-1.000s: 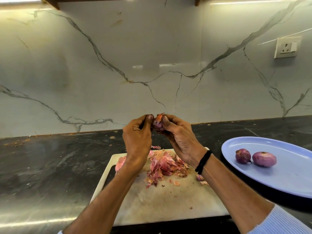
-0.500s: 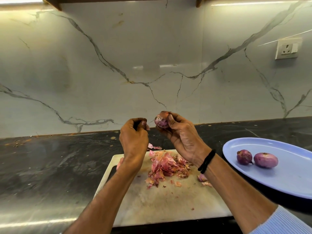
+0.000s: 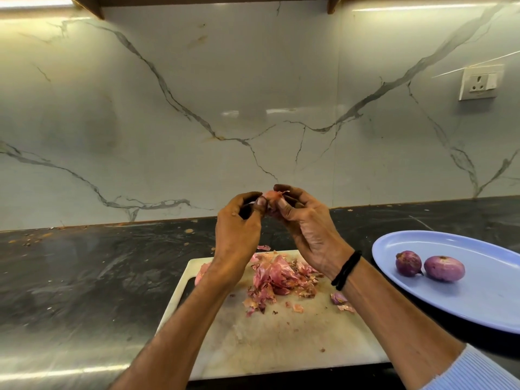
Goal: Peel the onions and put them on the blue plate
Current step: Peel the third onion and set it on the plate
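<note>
Left hand [image 3: 236, 235] back at the small onion [image 3: 271, 196], pinching its skin; right hand [image 3: 306, 229] grips it; the bulb may slip and drop.

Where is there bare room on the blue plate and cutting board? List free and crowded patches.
The blue plate is free on its near side and to the right of the two peeled onions, which lie toward its left end. The cutting board has a bare near half in front of the peel pile; its far half is crowded with peels. The dark counter left of the board is mostly bare.
</note>
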Motion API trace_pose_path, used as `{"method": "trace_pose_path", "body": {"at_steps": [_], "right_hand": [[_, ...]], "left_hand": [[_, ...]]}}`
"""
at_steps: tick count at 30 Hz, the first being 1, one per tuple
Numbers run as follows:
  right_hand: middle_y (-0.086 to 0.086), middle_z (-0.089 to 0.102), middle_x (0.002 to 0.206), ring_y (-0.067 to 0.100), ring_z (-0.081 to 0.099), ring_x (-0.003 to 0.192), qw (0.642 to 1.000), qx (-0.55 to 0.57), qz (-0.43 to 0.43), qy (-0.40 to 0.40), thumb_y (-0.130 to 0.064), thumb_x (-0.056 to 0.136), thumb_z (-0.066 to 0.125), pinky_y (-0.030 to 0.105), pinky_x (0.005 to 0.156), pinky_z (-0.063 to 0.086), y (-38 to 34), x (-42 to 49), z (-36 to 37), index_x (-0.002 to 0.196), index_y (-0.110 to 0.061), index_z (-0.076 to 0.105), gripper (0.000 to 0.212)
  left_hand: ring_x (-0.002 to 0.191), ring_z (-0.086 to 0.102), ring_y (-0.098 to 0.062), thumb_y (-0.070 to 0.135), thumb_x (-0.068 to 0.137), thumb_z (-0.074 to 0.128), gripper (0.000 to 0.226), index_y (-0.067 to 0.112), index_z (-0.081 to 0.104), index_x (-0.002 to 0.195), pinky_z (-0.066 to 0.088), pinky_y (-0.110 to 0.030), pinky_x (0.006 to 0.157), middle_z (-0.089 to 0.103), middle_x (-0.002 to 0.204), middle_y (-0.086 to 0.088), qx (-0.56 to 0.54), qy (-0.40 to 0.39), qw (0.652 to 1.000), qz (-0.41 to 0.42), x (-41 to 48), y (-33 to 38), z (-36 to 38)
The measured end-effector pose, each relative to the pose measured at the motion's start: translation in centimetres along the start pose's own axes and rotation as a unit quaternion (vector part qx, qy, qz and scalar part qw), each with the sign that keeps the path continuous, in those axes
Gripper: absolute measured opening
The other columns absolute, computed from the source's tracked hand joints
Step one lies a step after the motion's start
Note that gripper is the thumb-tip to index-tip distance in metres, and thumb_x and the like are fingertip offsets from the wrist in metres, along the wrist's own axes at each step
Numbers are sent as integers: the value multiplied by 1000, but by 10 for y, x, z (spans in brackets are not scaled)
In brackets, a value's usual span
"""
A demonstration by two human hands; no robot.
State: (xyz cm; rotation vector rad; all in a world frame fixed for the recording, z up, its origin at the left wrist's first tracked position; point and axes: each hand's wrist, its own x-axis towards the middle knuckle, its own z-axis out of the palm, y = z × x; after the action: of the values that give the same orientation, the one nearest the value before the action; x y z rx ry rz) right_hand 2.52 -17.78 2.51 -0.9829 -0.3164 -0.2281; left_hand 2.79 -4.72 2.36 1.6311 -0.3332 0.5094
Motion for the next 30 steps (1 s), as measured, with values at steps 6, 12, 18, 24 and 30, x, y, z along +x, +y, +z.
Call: {"method": "trace_pose_path", "body": {"at_steps": [6,12,18,24,30], "right_hand": [[20,69,119,30,65,115,999,-32,-14,3,10,86,63,39,100,51,1,1,-2,120,-3,63,36],[19,69,115,28,68,109,999,32,-6,-5,0,81,68,37,94,56,-2,-1,1,119,0,60,39],[13,69,118,26,65,114,998,-53,-37,13,18,87,56,35,95,54,3,4,-5,111,-7,65,36],[4,69,113,16,70,103,978,-185,-98,15,13,84,67,27,83,58,6,3,-4,111,-14,64,39],[4,70,112,14,70,103,967,-223,-120,9,-6,82,77,32,89,58,5,1,-3,114,-8,64,35]], "left_hand": [[100,66,-2,11,92,67,32,31,66,117,53,-11,76,68,107,17,-58,5,998,26,0,4,-3],[104,64,-2,17,88,70,42,20,63,130,54,-11,79,68,110,11,-67,-16,998,-4,3,3,-3],[106,64,-4,6,90,68,38,27,67,121,55,-18,89,70,111,11,-86,-39,995,-21,4,2,-1],[110,63,-10,-4,97,55,43,22,65,129,56,-27,93,69,111,15,-155,-49,985,-64,7,4,-2],[120,61,-18,-6,98,51,47,20,61,136,50,-41,106,67,122,8,-195,-55,976,-81,9,3,-7]]}}
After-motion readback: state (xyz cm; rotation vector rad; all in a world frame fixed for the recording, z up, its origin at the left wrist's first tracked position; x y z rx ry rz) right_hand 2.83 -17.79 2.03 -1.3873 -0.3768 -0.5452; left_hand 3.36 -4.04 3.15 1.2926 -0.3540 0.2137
